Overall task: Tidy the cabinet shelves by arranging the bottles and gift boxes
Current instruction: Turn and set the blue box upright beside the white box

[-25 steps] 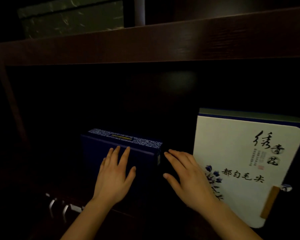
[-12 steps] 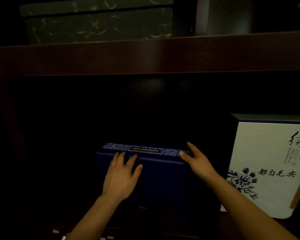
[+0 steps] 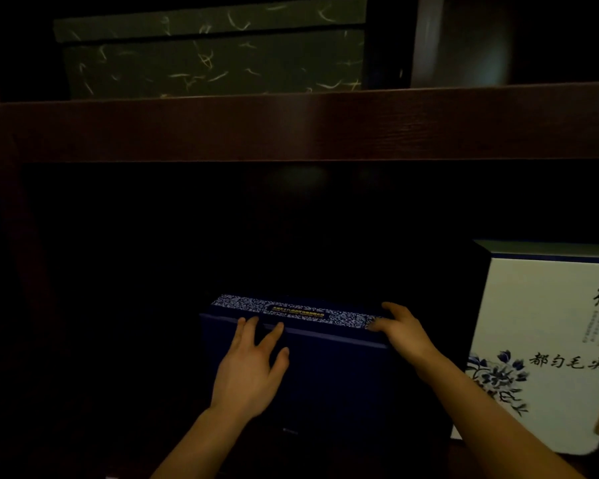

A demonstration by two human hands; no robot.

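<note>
We view a dark cabinet shelf on which the blue box [image 3: 325,371] stands upright, just left of the white box [image 3: 547,340], with a narrow dark gap between the two. We judge the blue box to be a rigid card gift box: stiff enough to hold by its edges, probably of moderate weight, with a smooth face that may slip under a flat palm. Its contents are hidden, so we would treat them as breakable. The patterned top edge and the two upper corners offer the surest hold; the broad front face gives only friction. The left hand [image 3: 249,371] lies flat against the front face, fingers spread and apart, tips reaching the top edge, pressing rather than grasping. The right hand [image 3: 402,335] is at the upper right corner, thumb near the patterned top and fingers reaching over towards the far side; whether this grip is closed on the corner we cannot tell, as the fingertips vanish in shadow. Both forearms rise from below, the right crossing in front of the white box. A green box [image 3: 215,60] sits on the shelf above [image 3: 291,126].
</note>
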